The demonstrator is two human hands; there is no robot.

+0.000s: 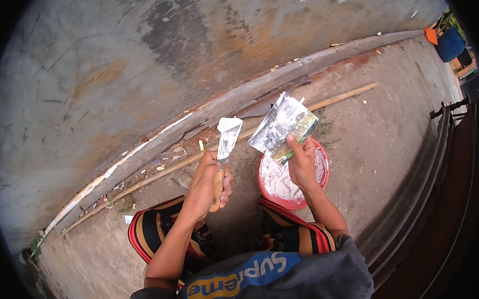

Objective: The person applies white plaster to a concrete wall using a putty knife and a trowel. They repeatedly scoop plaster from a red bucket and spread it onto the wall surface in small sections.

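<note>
I had the left hand (202, 184) wrapped around a putty knife's (226, 148) wooden handle, white-smeared blade beyond the fingers; the right hand (303, 165) gripped a flat plate (277, 125), which extended far and left, over a red bucket (260, 181) of white paste (276, 184).
</note>
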